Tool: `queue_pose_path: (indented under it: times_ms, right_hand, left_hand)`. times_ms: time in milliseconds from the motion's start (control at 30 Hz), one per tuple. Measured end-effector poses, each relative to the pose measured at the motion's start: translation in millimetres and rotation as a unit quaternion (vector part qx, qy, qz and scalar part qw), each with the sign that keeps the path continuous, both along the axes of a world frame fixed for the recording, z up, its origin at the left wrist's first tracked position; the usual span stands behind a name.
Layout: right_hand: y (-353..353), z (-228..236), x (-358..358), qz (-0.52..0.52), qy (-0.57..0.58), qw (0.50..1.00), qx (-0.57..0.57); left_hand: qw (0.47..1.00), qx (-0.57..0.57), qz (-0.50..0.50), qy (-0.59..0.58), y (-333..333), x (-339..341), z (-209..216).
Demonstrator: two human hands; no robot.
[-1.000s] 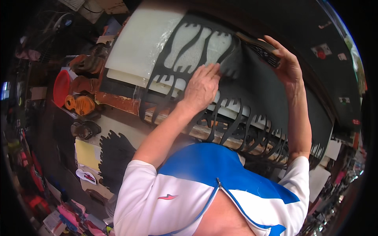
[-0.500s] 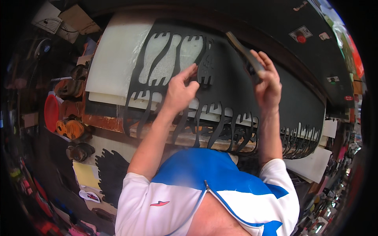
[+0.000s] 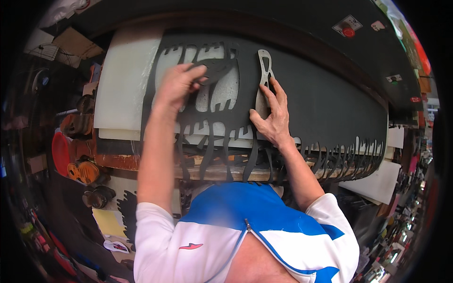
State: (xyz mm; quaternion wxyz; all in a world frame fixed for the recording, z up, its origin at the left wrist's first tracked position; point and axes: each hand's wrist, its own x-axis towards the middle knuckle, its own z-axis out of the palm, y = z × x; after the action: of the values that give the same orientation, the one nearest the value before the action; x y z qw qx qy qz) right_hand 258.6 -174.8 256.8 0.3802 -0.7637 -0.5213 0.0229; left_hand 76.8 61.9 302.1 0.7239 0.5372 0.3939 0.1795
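My left hand (image 3: 178,85), blurred by motion, grips a thin black sole-shaped cut-out (image 3: 218,70) above a black sheet (image 3: 330,89). Under that piece, the sheet has several sole-shaped holes with toothed ends, and a pale board shows through them. My right hand (image 3: 274,115) is on a long metal cutting die (image 3: 264,73), with the thumb on its near left side and the fingers along its right. The die appears to rest on the uncut part of the sheet, just right of the holes. My palm and fingers cover part of it.
White boards (image 3: 125,85) lie left of the sheet. Cut strips of the sheet hang over the wooden bench edge (image 3: 118,161). Beyond it runs a dark machine beam with a red button (image 3: 348,31). A red basin (image 3: 60,153) and orange-brown forms (image 3: 84,172) stand at the left.
My left hand has taken up a black cut-out and moved left. My right hand has brought the raised die down and left to the sheet. The view has shifted slightly.
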Motion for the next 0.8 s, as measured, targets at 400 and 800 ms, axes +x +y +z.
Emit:
queue_pose_path:
  times_ms: [400,800]
  right_hand:
    - [13.1,-24.6,52.4,-0.010,0.008,1.000,0.015]
    - [23.0,-70.3,-199.3,-0.033,-0.065,0.996,-0.061]
  left_hand:
    - [0.987,0.041,0.128,-0.083,46.1,-81.8,10.8]
    - [0.953,0.156,0.152,0.210,-81.2,-609.8,-72.7]
